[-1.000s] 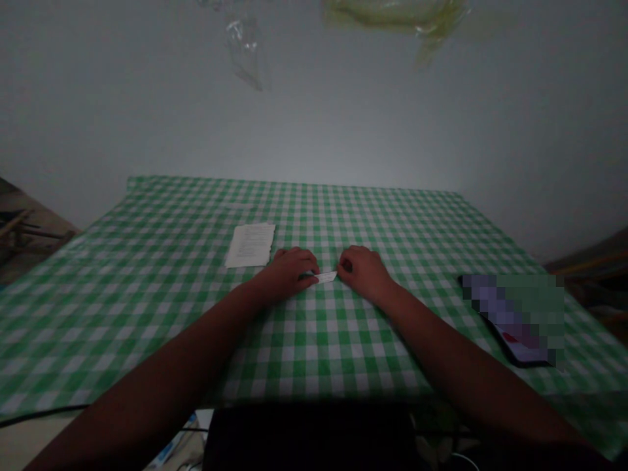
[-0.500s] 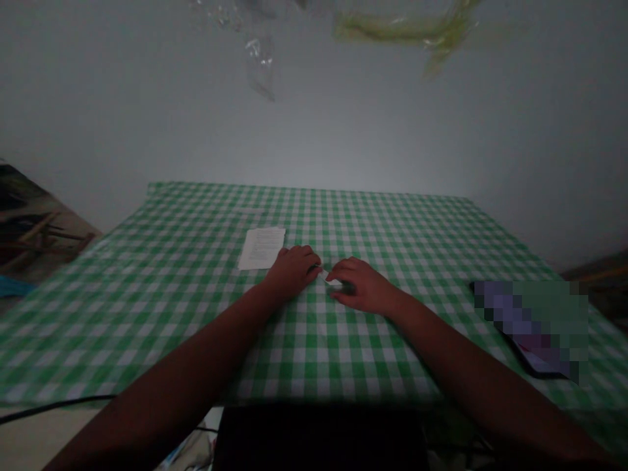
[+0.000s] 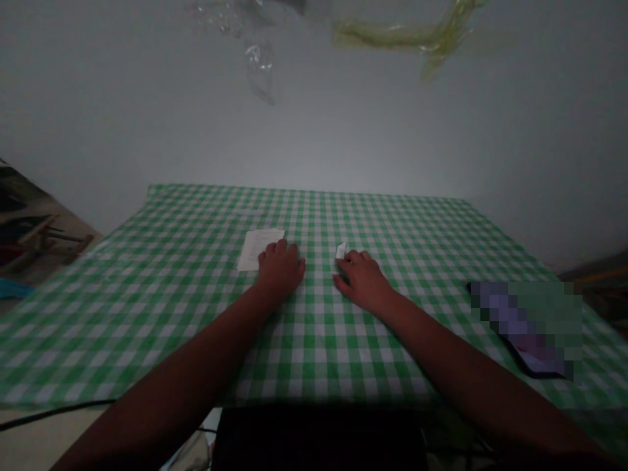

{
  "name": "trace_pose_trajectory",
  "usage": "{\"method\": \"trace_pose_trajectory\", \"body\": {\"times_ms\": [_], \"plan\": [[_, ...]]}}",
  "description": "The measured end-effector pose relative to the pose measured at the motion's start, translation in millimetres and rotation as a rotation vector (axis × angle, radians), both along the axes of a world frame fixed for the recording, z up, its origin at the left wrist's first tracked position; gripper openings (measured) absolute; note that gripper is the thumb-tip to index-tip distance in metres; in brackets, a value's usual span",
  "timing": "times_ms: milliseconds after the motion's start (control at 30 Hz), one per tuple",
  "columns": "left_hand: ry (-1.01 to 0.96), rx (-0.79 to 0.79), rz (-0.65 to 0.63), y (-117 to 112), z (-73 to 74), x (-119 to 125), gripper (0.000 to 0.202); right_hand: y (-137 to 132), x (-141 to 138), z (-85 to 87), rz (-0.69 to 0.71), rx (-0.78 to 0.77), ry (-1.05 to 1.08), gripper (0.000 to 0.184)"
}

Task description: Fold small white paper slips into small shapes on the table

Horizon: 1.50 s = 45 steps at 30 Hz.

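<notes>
My left hand lies palm down with its fingers apart, its fingertips over the right edge of the printed paper sheets. Part of the sheets is hidden beneath it. To the right, my right hand rests on the tablecloth, its thumb apart from the index finger. A small folded piece of paper sticks out past that index finger, seemingly held by the fingers. How they grip it is hidden.
A green and white checked tablecloth covers the table. Toward the right edge lies a dark-edged phone or tablet, partly blurred out. A black cable runs by the front left edge. The wall stands behind.
My hands have moved apart, the left one leftward onto the edge of the sheets. The folded paper, earlier between both hands, is now at my right hand only and points away from me.
</notes>
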<state>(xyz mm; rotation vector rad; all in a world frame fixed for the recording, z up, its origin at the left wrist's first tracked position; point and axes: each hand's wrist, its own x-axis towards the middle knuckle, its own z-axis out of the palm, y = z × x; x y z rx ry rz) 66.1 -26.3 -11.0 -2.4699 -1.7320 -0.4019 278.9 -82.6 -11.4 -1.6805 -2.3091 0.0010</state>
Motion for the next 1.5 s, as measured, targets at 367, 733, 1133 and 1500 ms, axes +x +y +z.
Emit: {"method": "trace_pose_trajectory", "body": {"times_ms": [367, 733, 1133, 1500], "plan": [[0.026, -0.074, -0.079, 13, 2.4, -9, 0.025, -3, -1, 2.1, -0.083, -0.061, -0.024, 0.047], [0.050, -0.049, 0.002, 16, 3.5, -13, 0.032, -3, 2, 3.0, -0.027, -0.105, -0.004, 0.047], [-0.011, -0.080, 0.018, 15, 14.7, -15, 0.036, -2, 2, -4.5, -0.024, -0.052, 0.001, 0.049], [-0.212, 0.039, -0.205, 18, 15.0, -15, 0.039, -1, 3, -9.6, -0.009, -0.041, -0.007, 0.052]]}}
